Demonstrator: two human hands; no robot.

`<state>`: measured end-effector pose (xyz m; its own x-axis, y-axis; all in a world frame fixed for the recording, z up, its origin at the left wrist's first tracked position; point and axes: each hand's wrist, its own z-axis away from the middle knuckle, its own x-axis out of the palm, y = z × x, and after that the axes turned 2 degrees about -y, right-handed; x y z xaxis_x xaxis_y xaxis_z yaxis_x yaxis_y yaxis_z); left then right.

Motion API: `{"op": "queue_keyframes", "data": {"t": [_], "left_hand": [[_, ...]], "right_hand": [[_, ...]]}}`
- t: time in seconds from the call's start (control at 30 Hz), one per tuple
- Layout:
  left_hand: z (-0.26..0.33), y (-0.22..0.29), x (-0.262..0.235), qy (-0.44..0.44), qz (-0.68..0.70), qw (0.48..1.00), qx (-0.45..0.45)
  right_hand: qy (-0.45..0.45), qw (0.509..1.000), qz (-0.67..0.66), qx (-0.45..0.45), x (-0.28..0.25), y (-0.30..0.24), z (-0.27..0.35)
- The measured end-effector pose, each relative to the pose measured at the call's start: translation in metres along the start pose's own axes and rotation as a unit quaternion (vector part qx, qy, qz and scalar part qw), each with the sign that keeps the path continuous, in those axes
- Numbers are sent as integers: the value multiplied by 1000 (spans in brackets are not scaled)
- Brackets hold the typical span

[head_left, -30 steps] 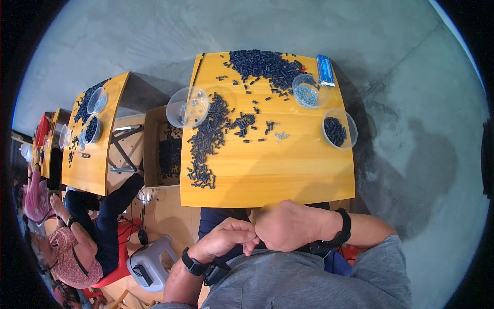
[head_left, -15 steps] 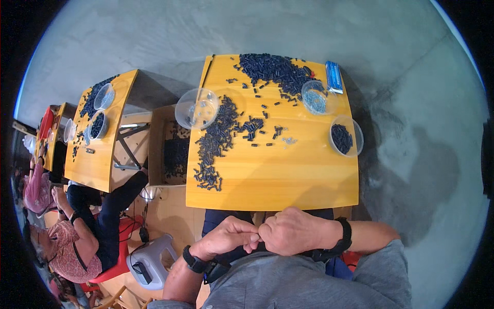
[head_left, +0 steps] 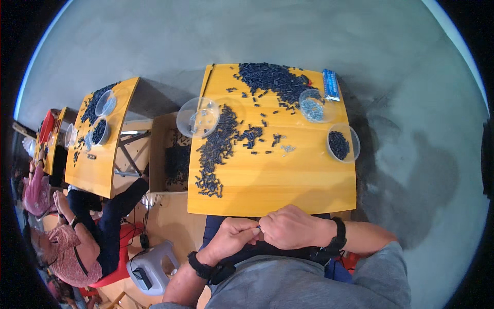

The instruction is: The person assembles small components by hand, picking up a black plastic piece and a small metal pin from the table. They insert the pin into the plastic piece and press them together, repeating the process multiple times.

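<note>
The yellow table [head_left: 288,190] stood before me, its near edge just beyond my knuckles. Across its far half lay a heap of small dark pieces [head_left: 272,77], and a long band of the same dark pieces [head_left: 216,149] ran down the left side toward me. A clear bowl [head_left: 198,117] hung over the left edge of the table with a few bits in it. A second clear bowl [head_left: 312,105], holding pale grey bits, sat near the far right corner, and a third bowl [head_left: 342,143] with dark pieces stood by the right edge. A blue packet [head_left: 330,84] lay at the far right corner.

To my left stood another yellow table [head_left: 103,165] with its own dark pieces and bowls, and a person in a patterned top [head_left: 67,247] sat beside it.

My hands met below the near table edge, over my lap. My right hand [head_left: 293,226] was curled shut, and my left hand [head_left: 234,238] pinched its fingertips against it. Each grip was closed on a tiny piece [head_left: 259,228] between them, too small to make out.
</note>
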<state>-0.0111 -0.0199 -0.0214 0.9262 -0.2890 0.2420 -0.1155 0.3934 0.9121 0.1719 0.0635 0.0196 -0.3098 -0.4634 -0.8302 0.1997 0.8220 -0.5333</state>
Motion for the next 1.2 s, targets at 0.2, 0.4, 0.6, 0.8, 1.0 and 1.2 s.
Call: {"op": "queue_keyframes", "data": {"t": [0.2, 0.4, 0.6, 0.8, 1.0, 1.2], "left_hand": [[-7, 1, 7, 40, 16, 999, -9], [-49, -31, -7, 90, 48, 995, -10], [-82, -62, -16, 166, 55, 984, -18], [-96, -71, -14, 204, 42, 978, -31], [-101, -76, -16, 220, -25, 975, -22], [-100, -69, -16, 232, -18, 971, -59]], "right_hand": [[5, 999, -49, 15, 11, 16, 6], [109, 982, 11, 151, 1, 61, 6], [165, 932, 110, 302, -23, 141, 2], [190, 888, 197, 369, -34, 204, -2], [174, 851, 200, 453, -44, 222, -12], [232, 842, 276, 402, -64, 229, -12]]}}
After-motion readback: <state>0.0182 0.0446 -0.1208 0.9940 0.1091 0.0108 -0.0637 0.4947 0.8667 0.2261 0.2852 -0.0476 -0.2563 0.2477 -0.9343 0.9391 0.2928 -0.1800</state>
